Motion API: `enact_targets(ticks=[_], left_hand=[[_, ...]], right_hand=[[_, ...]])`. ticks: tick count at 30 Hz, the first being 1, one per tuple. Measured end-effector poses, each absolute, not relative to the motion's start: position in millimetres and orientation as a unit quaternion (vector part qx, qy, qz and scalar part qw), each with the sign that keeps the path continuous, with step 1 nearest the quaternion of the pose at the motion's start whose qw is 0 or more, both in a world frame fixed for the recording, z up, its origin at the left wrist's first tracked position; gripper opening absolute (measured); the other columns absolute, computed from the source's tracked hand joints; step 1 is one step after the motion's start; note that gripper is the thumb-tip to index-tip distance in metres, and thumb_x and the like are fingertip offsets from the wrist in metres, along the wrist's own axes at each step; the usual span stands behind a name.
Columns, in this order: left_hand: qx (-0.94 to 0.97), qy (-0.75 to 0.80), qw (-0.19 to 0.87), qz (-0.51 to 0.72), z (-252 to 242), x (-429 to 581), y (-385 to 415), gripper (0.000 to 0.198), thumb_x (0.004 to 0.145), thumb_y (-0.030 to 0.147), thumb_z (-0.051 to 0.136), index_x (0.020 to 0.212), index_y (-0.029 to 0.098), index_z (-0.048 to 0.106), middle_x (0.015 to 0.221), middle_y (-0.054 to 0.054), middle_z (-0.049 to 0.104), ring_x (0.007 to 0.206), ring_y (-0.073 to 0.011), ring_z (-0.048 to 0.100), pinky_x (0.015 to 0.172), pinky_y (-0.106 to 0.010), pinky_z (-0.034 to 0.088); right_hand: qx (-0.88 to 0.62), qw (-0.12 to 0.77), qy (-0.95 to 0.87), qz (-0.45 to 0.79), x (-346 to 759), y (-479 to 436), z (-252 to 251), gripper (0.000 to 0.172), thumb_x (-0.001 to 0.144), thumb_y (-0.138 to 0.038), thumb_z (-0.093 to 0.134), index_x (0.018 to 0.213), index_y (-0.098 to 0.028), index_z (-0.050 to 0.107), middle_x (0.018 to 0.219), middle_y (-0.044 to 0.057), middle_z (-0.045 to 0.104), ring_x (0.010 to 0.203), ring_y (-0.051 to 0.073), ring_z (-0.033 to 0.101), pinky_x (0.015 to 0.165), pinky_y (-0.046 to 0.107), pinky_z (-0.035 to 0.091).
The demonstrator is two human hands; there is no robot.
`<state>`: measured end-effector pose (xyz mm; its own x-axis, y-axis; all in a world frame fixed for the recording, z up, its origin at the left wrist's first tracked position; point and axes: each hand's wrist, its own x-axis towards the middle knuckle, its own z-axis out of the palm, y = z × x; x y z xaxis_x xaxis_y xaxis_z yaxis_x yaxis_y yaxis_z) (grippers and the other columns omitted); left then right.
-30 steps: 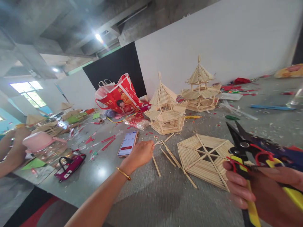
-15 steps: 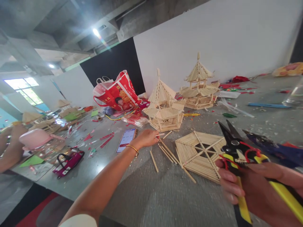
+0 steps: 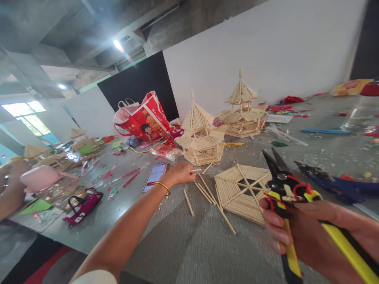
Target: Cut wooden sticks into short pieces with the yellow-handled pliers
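My left hand point(image 3: 182, 174) is closed, its fingertips pinching a short wooden stick point(image 3: 197, 170) just above the table. In my right hand point(image 3: 319, 232) are pruning shears point(image 3: 281, 176) with yellow and black handles, their blades apart and pointing up and away from me. Several loose wooden sticks point(image 3: 203, 194) lie just below my left hand. Partly behind the shears, a flat six-sided panel of wooden sticks point(image 3: 233, 197) rests on the table. A wooden-stick pagoda point(image 3: 204, 152) stands upright beyond my left hand, with a second pagoda point(image 3: 241, 126) farther back.
Close to my left wrist lies a phone point(image 3: 154, 175). A red shopping bag point(image 3: 148, 122) stands at the back. Navy pliers-like tools point(image 3: 328, 179) lie at right, a purple pouch point(image 3: 83, 209) at left. Scraps litter the grey table point(image 3: 189, 252). Another person's arm point(image 3: 10, 193) shows at far left.
The view has shifted slightly, so most things sit a little farther left. My left hand still pinches the stick and my right still holds the spread shears.
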<state>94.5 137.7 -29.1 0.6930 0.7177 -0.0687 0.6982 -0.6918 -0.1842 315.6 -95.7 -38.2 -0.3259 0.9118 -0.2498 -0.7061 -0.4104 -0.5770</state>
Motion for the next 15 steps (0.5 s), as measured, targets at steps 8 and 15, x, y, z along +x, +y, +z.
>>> enact_targets(ticks=[8, 15], left_hand=[[-0.909, -0.406, 0.090, 0.036, -29, 131, 145, 0.027, 0.076, 0.027, 0.045, 0.088, 0.015, 0.067, 0.085, -0.010, 0.069, 0.082, -0.0212, 0.063, 0.071, -0.028, 0.044], [-0.893, -0.444, 0.034, -0.065, -10, 112, 108, 0.035, 0.087, 0.032, 0.032, 0.084, 0.015, 0.063, 0.078, -0.008, 0.067, 0.078, -0.0191, 0.062, 0.071, -0.029, 0.044]], right_hand=[[-0.282, 0.513, -0.188, 0.789, 315, -94, -44, 0.034, 0.055, -0.039, 0.064, 0.084, -0.022, 0.070, 0.076, 0.008, 0.049, 0.064, 0.022, 0.048, 0.063, 0.039, 0.049], [-0.315, 0.535, -0.237, 0.747, 323, -89, -61, 0.029, 0.053, -0.043, 0.061, 0.072, -0.024, 0.069, 0.070, 0.011, 0.055, 0.055, 0.026, 0.052, 0.055, 0.047, 0.051]])
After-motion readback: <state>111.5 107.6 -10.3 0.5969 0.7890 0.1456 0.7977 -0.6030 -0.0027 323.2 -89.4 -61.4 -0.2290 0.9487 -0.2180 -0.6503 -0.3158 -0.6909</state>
